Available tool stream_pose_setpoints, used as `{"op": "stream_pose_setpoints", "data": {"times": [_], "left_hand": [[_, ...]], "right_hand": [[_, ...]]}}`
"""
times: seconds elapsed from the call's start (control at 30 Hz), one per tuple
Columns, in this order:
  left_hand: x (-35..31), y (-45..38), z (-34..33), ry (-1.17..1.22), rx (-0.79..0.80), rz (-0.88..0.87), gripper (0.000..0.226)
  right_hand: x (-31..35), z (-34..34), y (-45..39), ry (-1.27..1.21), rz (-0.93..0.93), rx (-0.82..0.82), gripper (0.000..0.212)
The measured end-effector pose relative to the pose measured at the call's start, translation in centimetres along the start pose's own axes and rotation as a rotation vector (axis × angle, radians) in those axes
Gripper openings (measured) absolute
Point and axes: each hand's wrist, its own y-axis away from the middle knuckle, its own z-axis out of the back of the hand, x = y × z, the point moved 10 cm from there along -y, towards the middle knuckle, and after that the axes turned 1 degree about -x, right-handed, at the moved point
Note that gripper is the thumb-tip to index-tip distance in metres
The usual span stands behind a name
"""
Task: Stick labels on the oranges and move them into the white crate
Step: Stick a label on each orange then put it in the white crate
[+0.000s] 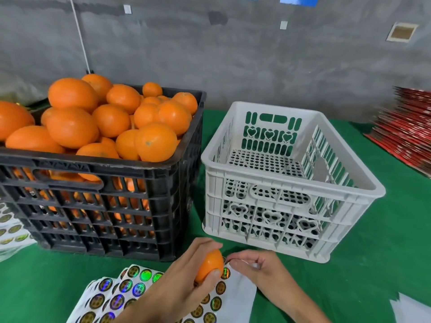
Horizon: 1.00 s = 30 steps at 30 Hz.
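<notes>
Surface (373, 241): green felt-like cloth, matte, covering the whole top.
Black crate (130, 206): rigid plastic lattice with slotted walls, at the surface's left side, heaped above its rim with smooth, glossy oranges (112, 117), round to oval.
White crate (279, 201): moulded plastic with heart cut-outs and a perforated floor, just right of the black crate, nothing visible inside.
Label sheets (109, 297): glossy white backing with round holographic stickers, fanned at the near edge under your hands; more lie at the left edge behind the black crate.
Red stack (405, 134): flat shiny sheets piled at the far right corner.
Orange (209, 265): small, oval, smooth-skinned, held above the sheets near the near edge, in front of the gap between the crates.
Left hand (186, 280): your fingers and thumb curl round the orange, gripping it.
Right hand (261, 266): just right of the orange, your fingertips pinch a small label (229, 259) against its side.
</notes>
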Motion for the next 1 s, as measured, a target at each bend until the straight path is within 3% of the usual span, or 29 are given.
{"op": "stream_pose_setpoints", "data": {"times": [0.13,0.27,0.4,0.63,0.87,1.0], "left_hand": [[-0.6,0.1,0.0,0.003,0.012,-0.017,0.045],[-0.6,0.0,0.2,0.021,0.003,-0.012,0.044],[0.2,-0.2,0.4,0.051,-0.013,0.013,0.046],[0.9,-0.1,0.0,0.086,-0.019,0.028,0.050],[1.5,-0.3,0.2,0.182,-0.057,0.044,0.044],[1.8,-0.3,0.7,0.246,-0.093,0.064,0.039]], "right_hand": [[-0.4,0.0,-0.1,-0.009,-0.017,-0.051,0.011],[-1.2,1.2,-0.2,-0.004,0.002,-0.249,0.012],[0.0,1.8,0.3,0.025,0.160,-0.391,0.010],[3.0,-0.3,2.2,0.383,0.482,-0.514,0.015],[3.4,-1.2,2.2,0.407,0.571,-0.408,0.026],[3.5,-2.8,2.7,0.602,0.639,-0.361,0.040]]}}
